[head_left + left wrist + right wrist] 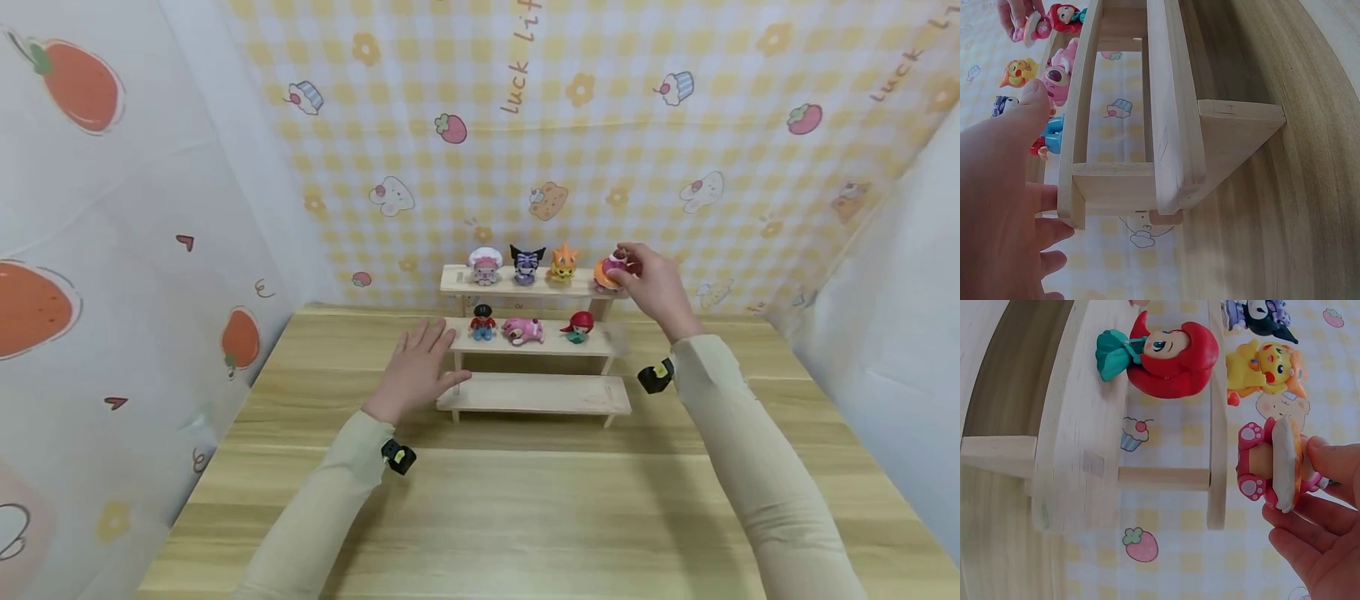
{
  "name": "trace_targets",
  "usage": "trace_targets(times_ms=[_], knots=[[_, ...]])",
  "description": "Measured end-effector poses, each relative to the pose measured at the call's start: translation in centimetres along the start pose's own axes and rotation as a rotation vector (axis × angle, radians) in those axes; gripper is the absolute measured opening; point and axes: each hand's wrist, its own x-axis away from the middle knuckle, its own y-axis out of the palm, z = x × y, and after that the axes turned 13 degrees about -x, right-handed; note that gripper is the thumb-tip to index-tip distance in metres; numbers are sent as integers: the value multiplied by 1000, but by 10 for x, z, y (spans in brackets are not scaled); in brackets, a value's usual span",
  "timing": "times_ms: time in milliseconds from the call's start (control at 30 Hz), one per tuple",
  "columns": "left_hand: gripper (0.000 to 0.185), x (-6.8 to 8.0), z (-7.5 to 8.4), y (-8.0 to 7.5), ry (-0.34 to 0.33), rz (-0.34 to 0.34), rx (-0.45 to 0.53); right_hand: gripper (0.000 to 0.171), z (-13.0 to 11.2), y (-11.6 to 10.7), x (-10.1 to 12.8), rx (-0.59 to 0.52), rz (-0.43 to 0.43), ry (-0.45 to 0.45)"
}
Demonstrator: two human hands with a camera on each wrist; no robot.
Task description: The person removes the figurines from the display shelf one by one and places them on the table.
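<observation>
My right hand pinches a pink figurine with a white and orange ring round its body. It is at the right end of the top tier of a wooden three-tier stand; whether its feet touch the wood I cannot tell. Spread fingers of my left hand touch the middle tier's left end. On that tier are a black-haired figurine, a pink bear lying down and a red-haired mermaid. The top tier also bears a white-hatted pink figurine, a black-eared purple one and a yellow one.
The stand is on a wood-grain table, near its back edge. A yellow checked cloth hangs behind it. White cloth hangs at both sides, with fruit printed on the left one.
</observation>
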Motion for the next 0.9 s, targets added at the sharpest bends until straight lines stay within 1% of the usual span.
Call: trace_targets(times_ms=[100,200,333,533,633,733,900], knots=[[80,-2,-1,0,6,7,-8,46,0,-6,4,19,24,-16],[80,-5,-2,-1,11,13,-14,46,-1,-11,10,36,39,-14],[80,-6,-4,-4,6,-6,-2,47,0,-19,20,46,56,-4],[78,-3,-6,-5,5,-16,25,46,3,-28,36,48,80,-28],[78,-2,-5,-5,10,-14,36,45,6,-31,46,47,82,-26],[78,-1,-4,-5,11,-19,42,46,11,-32,57,51,78,1],[78,1,-3,-4,10,-33,49,47,26,-30,79,88,61,22]])
